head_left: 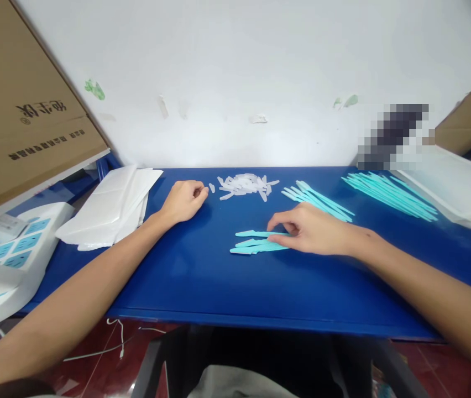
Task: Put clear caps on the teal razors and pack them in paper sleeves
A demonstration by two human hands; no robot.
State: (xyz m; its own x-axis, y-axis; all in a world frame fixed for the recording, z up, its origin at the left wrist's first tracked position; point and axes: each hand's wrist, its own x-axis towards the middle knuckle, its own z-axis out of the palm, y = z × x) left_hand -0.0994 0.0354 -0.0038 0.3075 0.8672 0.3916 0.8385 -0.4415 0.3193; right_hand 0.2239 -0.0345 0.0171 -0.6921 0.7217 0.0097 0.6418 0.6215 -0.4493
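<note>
Near the middle of the frame, three turquoise sticks (254, 242) lie side by side on the blue table (202, 282), their long axes running roughly left to right, with notched, tapering ends toward the left. Their other ends pass beneath the right hand (312, 229), which is much the nearer one; from the left hand (186, 200) they lie to the right and lower in the frame.

The right hand is partly open, thumb and forefinger curved with a small gap between their tips, right at the sticks; whether it grips one or merely rests over them, I cannot tell. The left hand is loosely curled on the table at upper left of centre, with nothing visible in it. Just beside its fingertips is a stray translucent piece (212, 188), and a heap of similar pieces (244, 184) spreads to the right. More turquoise sticks (322, 200) lie just above the right hand.
</note>
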